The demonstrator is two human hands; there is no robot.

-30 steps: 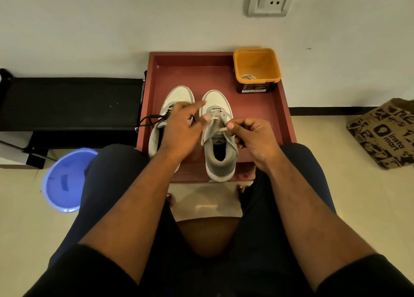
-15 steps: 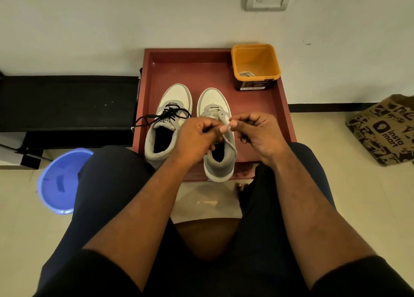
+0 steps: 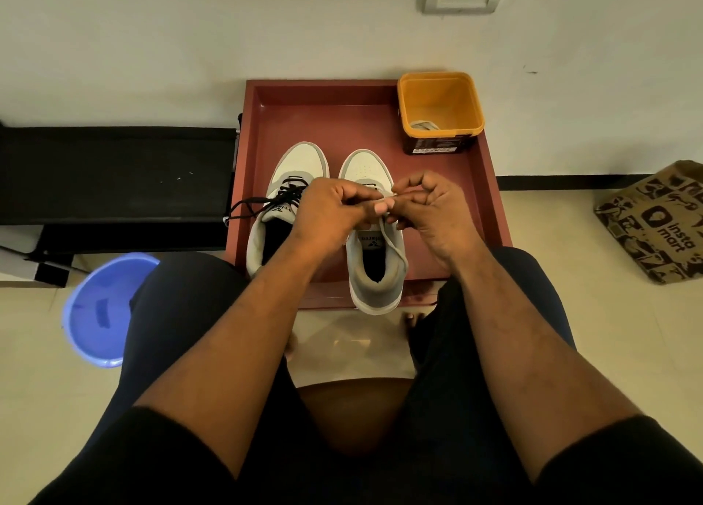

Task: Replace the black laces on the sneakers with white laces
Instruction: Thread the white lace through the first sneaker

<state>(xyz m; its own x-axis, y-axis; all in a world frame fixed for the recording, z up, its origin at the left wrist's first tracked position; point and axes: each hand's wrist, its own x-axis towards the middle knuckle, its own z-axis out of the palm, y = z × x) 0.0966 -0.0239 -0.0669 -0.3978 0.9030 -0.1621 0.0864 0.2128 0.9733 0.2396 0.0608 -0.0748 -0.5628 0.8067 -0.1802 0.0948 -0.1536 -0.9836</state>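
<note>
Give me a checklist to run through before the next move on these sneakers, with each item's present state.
1. White lace held by left hand and right hand: ok.
2. Right sneaker sitting flat in the red tray: ok.
3. Right sneaker's eyelets all threaded: cannot tell, hands cover them.
4. Left sneaker rid of its black lace: not ok.
5. Spare white lace in the yellow tub: ok.

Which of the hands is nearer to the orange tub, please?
Right. The right hand is over the right sneaker, just below the orange tub on the tray; the left hand sits farther left, between the two sneakers.
</note>
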